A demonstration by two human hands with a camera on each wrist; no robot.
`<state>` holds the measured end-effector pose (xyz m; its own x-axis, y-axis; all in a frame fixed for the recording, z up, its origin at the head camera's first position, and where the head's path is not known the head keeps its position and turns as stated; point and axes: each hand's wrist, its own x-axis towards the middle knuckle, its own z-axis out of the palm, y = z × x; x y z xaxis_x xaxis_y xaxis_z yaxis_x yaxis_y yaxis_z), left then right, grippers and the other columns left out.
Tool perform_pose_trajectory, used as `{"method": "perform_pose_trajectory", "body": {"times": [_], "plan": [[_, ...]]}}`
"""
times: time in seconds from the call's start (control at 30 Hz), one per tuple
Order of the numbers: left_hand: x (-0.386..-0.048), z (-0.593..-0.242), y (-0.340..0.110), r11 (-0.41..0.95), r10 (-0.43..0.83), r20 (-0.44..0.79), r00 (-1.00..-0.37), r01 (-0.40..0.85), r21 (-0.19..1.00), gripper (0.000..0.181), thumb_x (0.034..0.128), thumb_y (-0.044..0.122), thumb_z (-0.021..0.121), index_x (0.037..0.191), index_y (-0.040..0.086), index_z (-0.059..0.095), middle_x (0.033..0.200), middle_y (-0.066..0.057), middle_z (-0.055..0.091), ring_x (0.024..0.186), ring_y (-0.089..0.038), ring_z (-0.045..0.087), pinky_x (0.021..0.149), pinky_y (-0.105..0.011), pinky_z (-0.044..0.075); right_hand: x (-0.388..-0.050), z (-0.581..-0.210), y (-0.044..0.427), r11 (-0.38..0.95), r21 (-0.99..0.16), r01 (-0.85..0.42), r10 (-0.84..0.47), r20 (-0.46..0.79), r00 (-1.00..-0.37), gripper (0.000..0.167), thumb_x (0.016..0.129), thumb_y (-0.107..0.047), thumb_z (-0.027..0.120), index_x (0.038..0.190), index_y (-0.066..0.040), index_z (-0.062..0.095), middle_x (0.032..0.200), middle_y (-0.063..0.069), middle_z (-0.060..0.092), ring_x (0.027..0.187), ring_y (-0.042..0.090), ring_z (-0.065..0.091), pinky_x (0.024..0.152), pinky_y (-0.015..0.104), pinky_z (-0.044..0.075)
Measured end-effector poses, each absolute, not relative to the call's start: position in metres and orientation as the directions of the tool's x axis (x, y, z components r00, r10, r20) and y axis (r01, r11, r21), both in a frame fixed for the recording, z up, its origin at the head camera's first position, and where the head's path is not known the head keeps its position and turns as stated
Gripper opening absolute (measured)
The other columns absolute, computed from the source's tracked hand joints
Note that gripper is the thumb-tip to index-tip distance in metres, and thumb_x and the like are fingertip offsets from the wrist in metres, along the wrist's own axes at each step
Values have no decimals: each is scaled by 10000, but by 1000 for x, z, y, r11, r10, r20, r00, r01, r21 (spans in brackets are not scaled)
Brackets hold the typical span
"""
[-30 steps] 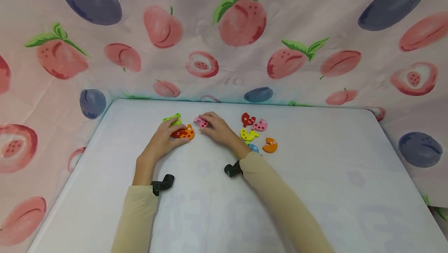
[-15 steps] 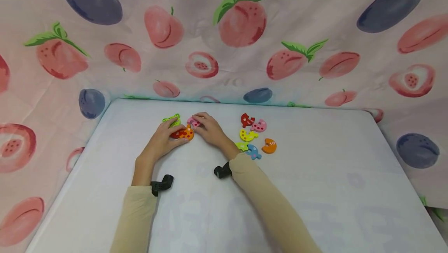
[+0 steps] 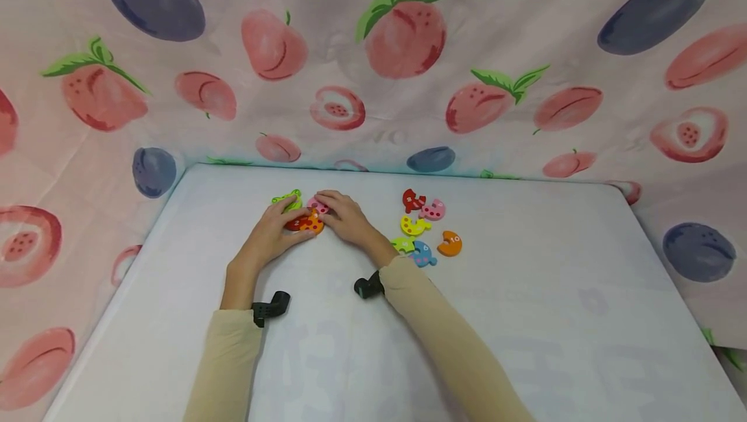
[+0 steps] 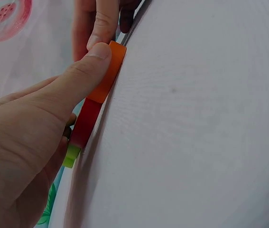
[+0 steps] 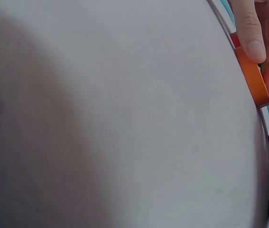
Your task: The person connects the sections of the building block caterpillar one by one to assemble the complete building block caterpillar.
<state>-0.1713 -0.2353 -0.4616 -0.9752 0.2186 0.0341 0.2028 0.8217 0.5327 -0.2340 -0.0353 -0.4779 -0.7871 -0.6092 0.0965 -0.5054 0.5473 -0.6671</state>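
Note:
In the head view my left hand [image 3: 265,234] grips a red puzzle piece [image 3: 296,223] marked 2 and a spotted orange puzzle piece [image 3: 316,221] marked 3, lying joined on the table. A green piece [image 3: 290,199] sits against them, partly under the fingers. My right hand [image 3: 350,221] pinches a spotted pink puzzle piece [image 3: 318,204] at the orange one's upper right edge; whether they interlock is hidden. In the left wrist view the thumb presses the orange piece's side [image 4: 109,78], with the red piece [image 4: 86,123] behind it. The right wrist view shows the orange piece [image 5: 253,78] between both hands.
To the right lie several loose pieces: a red one [image 3: 412,200], a pink one [image 3: 434,209], a yellow one [image 3: 413,225], a green one [image 3: 403,244], a blue one [image 3: 423,254] and an orange one [image 3: 450,244] marked 10. A fruit-patterned cloth [image 3: 403,104] hangs behind the white table [image 3: 554,279].
My right hand has moved left with the pink piece, from apart to up against the orange piece. The left hand has stayed in place on the joined pieces.

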Motion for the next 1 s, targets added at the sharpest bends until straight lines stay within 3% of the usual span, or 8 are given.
{"method": "perform_pose_trajectory", "body": {"times": [0.37,0.6,1.0], "plan": [[-172,-462,-236,817,219,43,-975,207,538,565,856,404,722,1343,150,587,1567,-153,313,1446,-412,253,1133,-632,274,-237,-478,-33,492,-664,-563,-653,147,-743,447,1002,-161,514,1433,-52,465,1512,114,423,1390,297,382,1139,443,330],[-170,-462,-236,813,219,31,-975,200,547,604,853,411,722,1379,163,558,1574,-146,302,1455,-405,238,1145,-619,263,-235,-475,-33,498,-598,-628,-697,155,-700,432,1015,-182,485,1425,-44,472,1500,133,435,1375,302,399,1126,434,328],[-172,-462,-235,818,210,14,-978,184,546,602,855,431,715,1369,155,567,1580,-130,297,1465,-387,226,1143,-622,261,-230,-473,-39,629,-533,-565,-664,9,-748,445,1047,-256,397,1474,-134,405,1571,34,346,1396,289,356,1179,454,278]]}}
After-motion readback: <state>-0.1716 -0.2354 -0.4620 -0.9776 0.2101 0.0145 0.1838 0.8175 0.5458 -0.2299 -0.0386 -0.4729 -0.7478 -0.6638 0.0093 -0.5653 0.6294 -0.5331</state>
